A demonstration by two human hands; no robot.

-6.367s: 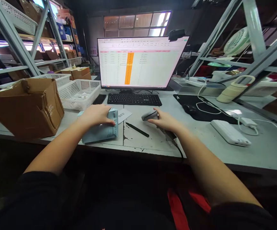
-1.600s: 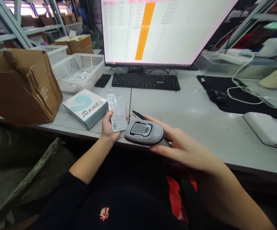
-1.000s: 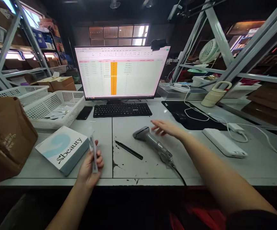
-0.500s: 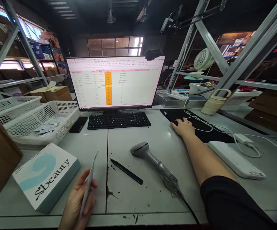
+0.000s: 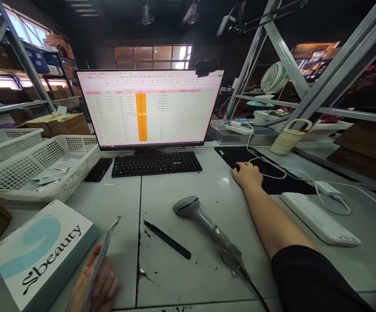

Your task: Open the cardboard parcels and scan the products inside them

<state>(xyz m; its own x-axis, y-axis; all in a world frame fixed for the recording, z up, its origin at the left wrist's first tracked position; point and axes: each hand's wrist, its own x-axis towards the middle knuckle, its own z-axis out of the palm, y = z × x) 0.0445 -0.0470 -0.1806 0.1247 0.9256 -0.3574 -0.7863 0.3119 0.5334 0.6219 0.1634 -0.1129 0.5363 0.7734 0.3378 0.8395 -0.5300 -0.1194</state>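
Observation:
My left hand (image 5: 98, 279), low at the left, is closed on a thin, pale flat packet (image 5: 102, 255) seen nearly edge-on; its face cannot be read. Beside that hand lies a white and teal box (image 5: 45, 251) marked "Sbeauty". My right hand (image 5: 249, 174) rests on the black mouse pad (image 5: 292, 184), fingers curled over a computer mouse that is almost wholly hidden beneath it. Between the hands are a black pen-like cutter or pen (image 5: 166, 239) and a grey handheld barcode scanner (image 5: 207, 225) with its cable running to the front edge.
A monitor (image 5: 181, 112) with a spreadsheet stands behind a black keyboard (image 5: 157, 164). A phone (image 5: 98, 170) lies next to a white basket (image 5: 77, 173) of packets. At right are a white power bank-like block (image 5: 319, 219), white cables and a cream cup (image 5: 283, 141).
The view has shifted slightly, and my left hand with the packet sits lower and further left. My right hand's fingers, more spread before, are drawn closer together over the mouse.

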